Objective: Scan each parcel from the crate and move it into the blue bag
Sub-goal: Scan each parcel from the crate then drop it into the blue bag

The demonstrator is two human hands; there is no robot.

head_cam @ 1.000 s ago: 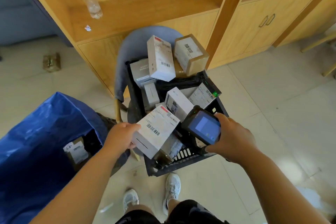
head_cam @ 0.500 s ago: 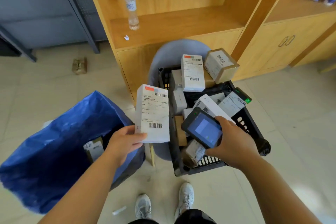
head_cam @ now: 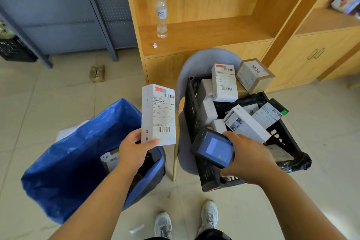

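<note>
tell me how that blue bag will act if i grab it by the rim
Probably floppy: the blue bag has creased, sagging walls and an uneven rim, so it would likely fold rather than keep its shape. It looks lightly loaded, one parcel plainly visible inside, so it may lift easily.

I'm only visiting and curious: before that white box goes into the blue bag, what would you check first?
1. Left hand grips the white parcel by its lower end: ok.
2. Its barcode label faces the camera, uncovered: ok.
3. Parcel already scanned: cannot tell; the scanner screen is unreadable.
4. Right hand holds the scanner: ok.
5. Blue bag gapes open by the left hand: ok.
6. Room left in the bag: ok.
</note>
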